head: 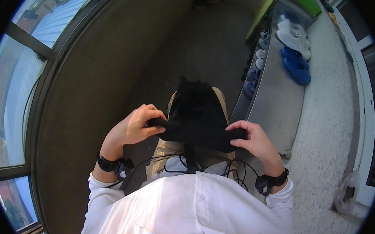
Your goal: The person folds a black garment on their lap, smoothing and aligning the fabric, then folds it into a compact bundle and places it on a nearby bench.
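Observation:
A black cloth item (197,114), possibly a garment, is spread in front of me over my beige trousers. Its near edge is stretched sideways between my two hands. My left hand (141,123) pinches its left corner between thumb and fingers. On the other side, my right hand (253,138) grips the right corner the same way. Dark folds hide the exact shape of the cloth. Each wrist wears a black strap with a small device, the left one (123,169) and the right one (263,184), with black cables leading toward my waist.
To the right stands a grey metal shoe rack (272,113). Blue clogs (297,67) and white sneakers (292,36) rest on top, with more shoes on its lower shelf. A rough white wall (327,126) runs beside it. Framed windows (16,98) line the left above a dark wall.

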Demonstrator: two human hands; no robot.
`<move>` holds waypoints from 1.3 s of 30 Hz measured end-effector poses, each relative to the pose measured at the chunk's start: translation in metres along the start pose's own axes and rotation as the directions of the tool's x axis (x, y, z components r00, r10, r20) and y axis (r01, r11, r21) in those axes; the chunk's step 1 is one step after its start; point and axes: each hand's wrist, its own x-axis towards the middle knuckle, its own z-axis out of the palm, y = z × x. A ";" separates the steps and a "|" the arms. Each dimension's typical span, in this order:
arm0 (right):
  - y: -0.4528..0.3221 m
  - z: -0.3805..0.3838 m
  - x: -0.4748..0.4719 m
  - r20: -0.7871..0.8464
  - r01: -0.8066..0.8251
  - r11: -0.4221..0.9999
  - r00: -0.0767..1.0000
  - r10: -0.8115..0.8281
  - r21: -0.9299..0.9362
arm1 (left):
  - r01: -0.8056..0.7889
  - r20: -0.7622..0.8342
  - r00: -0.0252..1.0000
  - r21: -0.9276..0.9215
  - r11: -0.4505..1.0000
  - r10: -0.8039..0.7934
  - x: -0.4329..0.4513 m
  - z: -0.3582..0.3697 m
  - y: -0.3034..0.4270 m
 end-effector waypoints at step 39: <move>0.103 0.048 0.162 -0.291 -0.140 0.481 0.922 -0.255 -0.865 | 0.094 -0.548 0.833 0.277 0.956 0.077 0.159 0.113 -0.136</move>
